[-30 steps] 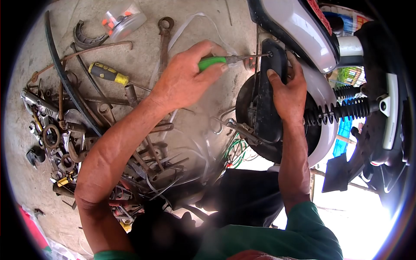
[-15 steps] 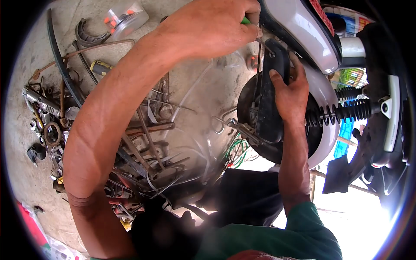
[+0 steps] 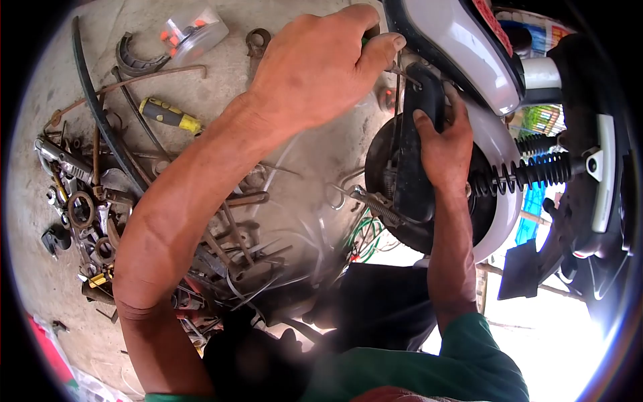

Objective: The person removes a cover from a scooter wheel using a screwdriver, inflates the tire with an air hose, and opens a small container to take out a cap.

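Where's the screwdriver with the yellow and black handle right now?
In the head view, the screwdriver lies upper left on the grey concrete floor, below the clear plastic container holding orange pieces, its shaft hidden behind the left forearm.

Hands: two, left hand [image 3: 318,70] upper middle, right hand [image 3: 447,153] right of centre
Screwdrivers: two, green-handled screwdriver [image 3: 406,76] upper middle, yellow-and-black screwdriver [image 3: 167,114] upper left
Black cover [image 3: 416,154]: one, right of centre
Wheel [image 3: 382,151]: one, right of centre
Large black springs: two, upper spring [image 3: 536,143] and lower spring [image 3: 536,171], right side
Piled tools [image 3: 80,208]: several, left side, too jumbled to count
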`<state>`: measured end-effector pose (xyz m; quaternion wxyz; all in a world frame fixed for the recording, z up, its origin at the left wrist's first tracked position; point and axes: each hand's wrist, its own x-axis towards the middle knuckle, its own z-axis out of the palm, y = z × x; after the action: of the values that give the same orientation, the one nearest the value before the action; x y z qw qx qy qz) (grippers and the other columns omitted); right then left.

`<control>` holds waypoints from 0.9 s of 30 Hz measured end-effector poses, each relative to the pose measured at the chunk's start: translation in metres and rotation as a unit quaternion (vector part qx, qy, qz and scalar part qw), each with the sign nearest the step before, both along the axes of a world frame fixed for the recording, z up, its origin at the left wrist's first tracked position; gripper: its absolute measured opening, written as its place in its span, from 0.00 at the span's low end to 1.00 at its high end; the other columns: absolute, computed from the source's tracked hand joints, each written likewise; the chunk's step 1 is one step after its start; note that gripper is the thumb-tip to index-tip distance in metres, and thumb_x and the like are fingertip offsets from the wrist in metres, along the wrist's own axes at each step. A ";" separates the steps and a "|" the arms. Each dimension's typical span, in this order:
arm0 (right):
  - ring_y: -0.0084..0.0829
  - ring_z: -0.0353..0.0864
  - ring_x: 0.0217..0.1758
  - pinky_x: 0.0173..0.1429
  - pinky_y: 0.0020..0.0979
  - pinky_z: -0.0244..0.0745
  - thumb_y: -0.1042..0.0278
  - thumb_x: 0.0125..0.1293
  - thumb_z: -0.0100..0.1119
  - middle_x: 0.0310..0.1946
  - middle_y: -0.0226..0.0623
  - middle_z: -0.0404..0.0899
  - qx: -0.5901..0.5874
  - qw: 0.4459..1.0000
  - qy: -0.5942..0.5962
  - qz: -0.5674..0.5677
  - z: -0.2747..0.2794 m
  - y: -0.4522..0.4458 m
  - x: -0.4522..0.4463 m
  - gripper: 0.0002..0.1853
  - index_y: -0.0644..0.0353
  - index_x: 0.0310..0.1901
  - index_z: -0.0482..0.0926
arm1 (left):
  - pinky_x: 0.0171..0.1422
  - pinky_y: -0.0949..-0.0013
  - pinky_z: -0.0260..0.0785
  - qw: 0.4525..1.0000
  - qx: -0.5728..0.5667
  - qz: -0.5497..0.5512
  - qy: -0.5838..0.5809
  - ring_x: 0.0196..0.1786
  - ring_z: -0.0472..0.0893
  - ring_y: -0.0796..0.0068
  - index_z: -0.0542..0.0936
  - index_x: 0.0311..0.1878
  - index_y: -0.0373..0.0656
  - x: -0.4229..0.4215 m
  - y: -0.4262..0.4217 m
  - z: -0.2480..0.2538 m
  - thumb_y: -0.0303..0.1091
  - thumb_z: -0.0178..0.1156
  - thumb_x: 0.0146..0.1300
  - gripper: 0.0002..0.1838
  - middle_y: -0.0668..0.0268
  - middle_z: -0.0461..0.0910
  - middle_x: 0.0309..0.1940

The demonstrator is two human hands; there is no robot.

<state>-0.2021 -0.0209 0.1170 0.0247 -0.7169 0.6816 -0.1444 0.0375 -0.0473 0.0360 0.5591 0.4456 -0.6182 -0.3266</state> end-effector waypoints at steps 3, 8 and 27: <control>0.33 0.84 0.58 0.64 0.31 0.78 0.77 0.69 0.65 0.57 0.52 0.84 0.002 1.000 -0.001 -0.001 0.000 -0.001 -0.002 0.34 0.71 0.75 0.65 | 0.44 0.43 0.77 0.993 -0.095 -0.001 0.068 0.37 0.84 0.35 0.77 0.47 0.37 -0.001 -0.002 -0.002 0.36 0.66 0.66 0.14 0.48 0.84 0.35; 0.33 0.84 0.58 0.64 0.31 0.78 0.78 0.69 0.65 0.57 0.52 0.84 0.006 1.000 0.002 -0.001 -0.001 0.000 -0.003 0.35 0.71 0.76 0.64 | 0.40 0.50 0.77 0.991 -0.096 0.021 0.094 0.34 0.83 0.43 0.77 0.45 0.39 -0.007 0.000 -0.020 0.31 0.65 0.65 0.10 0.51 0.83 0.35; 0.33 0.85 0.57 0.62 0.31 0.79 0.78 0.69 0.65 0.56 0.52 0.84 0.006 1.000 -0.010 0.004 0.000 0.001 0.001 0.35 0.71 0.76 0.64 | 0.46 0.66 0.77 0.997 0.042 -0.047 0.034 0.40 0.86 0.67 0.80 0.57 0.42 -0.002 0.006 -0.019 0.33 0.65 0.72 0.13 0.58 0.85 0.40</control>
<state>-0.2010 -0.0199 0.1168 0.0366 -0.7179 0.6795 -0.1469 0.0359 -0.0418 0.0173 0.5446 0.4281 -0.6045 -0.3934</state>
